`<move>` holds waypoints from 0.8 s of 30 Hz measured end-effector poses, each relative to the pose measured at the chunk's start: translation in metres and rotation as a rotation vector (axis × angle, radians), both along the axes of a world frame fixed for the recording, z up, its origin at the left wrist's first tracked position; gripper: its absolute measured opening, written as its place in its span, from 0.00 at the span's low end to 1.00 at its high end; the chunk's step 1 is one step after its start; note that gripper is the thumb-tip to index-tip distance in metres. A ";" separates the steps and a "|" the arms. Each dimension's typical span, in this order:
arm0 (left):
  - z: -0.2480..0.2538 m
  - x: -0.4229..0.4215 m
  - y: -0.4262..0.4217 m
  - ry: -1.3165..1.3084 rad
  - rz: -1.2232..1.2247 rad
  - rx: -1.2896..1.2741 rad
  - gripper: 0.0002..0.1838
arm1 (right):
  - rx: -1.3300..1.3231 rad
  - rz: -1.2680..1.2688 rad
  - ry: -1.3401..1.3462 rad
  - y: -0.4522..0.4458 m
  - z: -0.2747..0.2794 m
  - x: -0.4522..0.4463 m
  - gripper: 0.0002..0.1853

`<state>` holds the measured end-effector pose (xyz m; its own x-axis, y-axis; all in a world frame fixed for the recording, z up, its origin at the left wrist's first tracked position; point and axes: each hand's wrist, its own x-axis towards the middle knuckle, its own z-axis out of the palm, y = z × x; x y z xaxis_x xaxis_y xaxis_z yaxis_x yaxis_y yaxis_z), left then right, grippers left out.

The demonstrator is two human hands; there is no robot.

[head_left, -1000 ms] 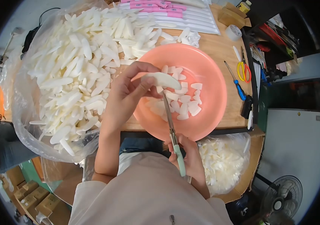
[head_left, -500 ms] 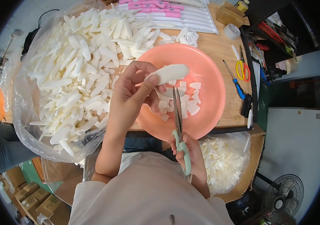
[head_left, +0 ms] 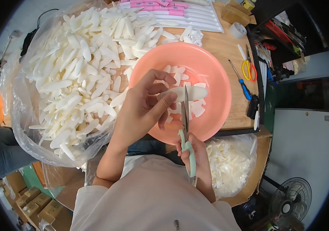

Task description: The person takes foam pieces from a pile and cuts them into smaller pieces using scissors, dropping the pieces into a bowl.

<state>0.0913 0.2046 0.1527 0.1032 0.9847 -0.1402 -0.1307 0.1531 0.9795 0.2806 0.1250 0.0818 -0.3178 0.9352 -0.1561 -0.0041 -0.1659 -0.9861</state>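
Note:
My left hand (head_left: 145, 104) pinches a long white oval piece (head_left: 196, 93) between thumb and fingers, over the pink basin (head_left: 219, 111). Scissors with pale green handles (head_left: 188, 152) are in my right hand (head_left: 200, 161), at the basin's near edge. Their slightly parted blades point away from me, and one blade lies across the white piece. Small cut white pieces (head_left: 198, 109) rest in the basin below; my left hand and the held piece hide some of them.
A large heap of white oval pieces (head_left: 76, 69) lies on clear plastic at the left. Yellow-and-red-handled scissors (head_left: 246, 70), a blue screwdriver (head_left: 245, 90) and a tape roll (head_left: 237, 30) lie at the right. A filled plastic bag (head_left: 226, 165) sits below the table edge.
My left hand has lowered and moved right with the white piece, bringing it between or against the scissor blades. The blades, nearly together one second ago, then parted as the scissors shifted right.

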 end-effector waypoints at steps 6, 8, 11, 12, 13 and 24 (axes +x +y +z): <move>-0.001 0.001 0.000 0.058 -0.005 0.010 0.16 | -0.164 0.015 -0.077 -0.001 0.008 0.002 0.34; -0.007 0.003 0.002 0.088 0.030 0.049 0.18 | -0.159 -0.014 -0.062 -0.003 0.002 0.003 0.35; -0.019 0.003 0.005 0.091 0.081 0.151 0.22 | -0.033 -0.065 0.037 -0.004 -0.005 0.003 0.17; -0.023 0.002 0.007 0.063 0.099 0.213 0.24 | -0.043 -0.070 0.072 -0.004 -0.001 0.001 0.19; -0.027 0.002 0.008 0.063 0.098 0.213 0.24 | -0.053 -0.075 0.108 -0.004 0.001 0.001 0.22; -0.039 -0.004 0.008 -0.114 0.091 0.646 0.31 | -0.009 0.103 0.021 -0.004 0.006 0.002 0.17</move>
